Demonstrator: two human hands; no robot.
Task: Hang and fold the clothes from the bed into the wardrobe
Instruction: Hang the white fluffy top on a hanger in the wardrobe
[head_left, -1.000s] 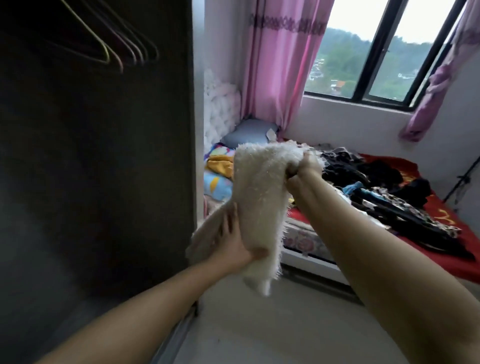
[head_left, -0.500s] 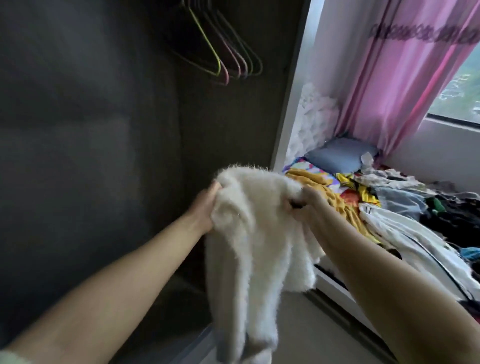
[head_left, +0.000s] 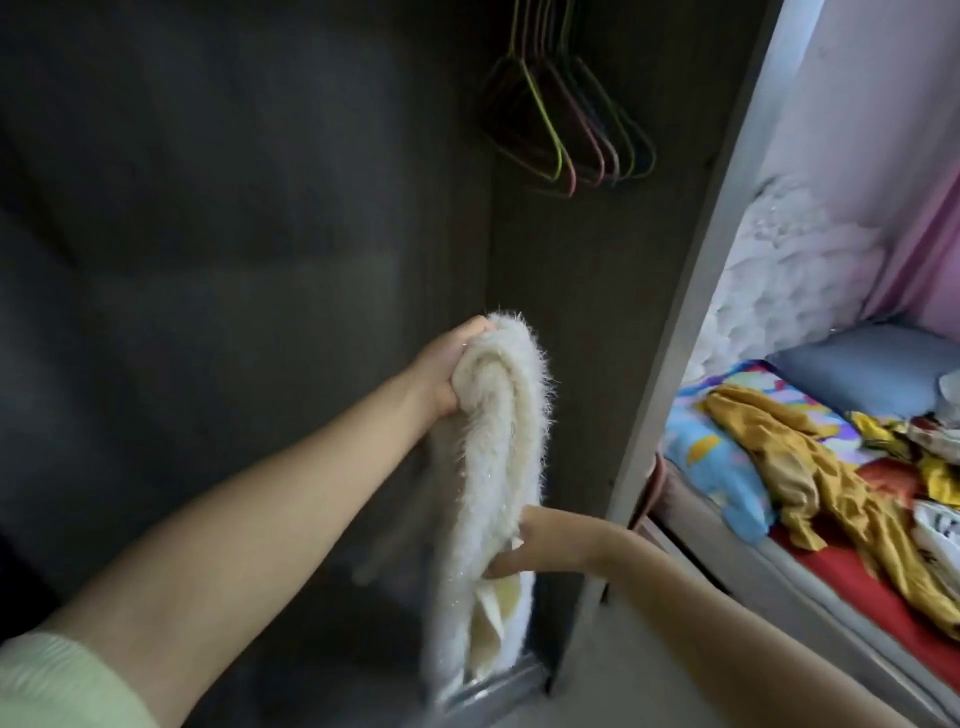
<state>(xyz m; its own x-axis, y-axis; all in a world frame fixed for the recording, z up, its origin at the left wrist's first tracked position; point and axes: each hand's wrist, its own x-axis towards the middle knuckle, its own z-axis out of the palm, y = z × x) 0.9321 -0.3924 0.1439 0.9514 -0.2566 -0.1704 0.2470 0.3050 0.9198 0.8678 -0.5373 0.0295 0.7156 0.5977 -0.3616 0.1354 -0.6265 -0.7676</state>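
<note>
A fluffy white garment hangs folded over in front of the dark open wardrobe. My left hand grips its top fold, fingers curled round the fabric. My right hand holds the garment lower down from the right side, its fingers partly hidden behind the cloth. Several empty wire hangers hang high inside the wardrobe. On the bed at the right lie more clothes, among them a mustard-yellow piece.
The wardrobe's pale side panel stands between the wardrobe and the bed. A grey-blue pillow and a white tufted headboard are at the bed's head. A pink curtain hangs at the far right. Bare floor lies below.
The view has swung left toward the wardrobe. The garment has moved in front of the wardrobe opening. My right hand has dropped from the top edge to the garment's lower part; my left stays on top.
</note>
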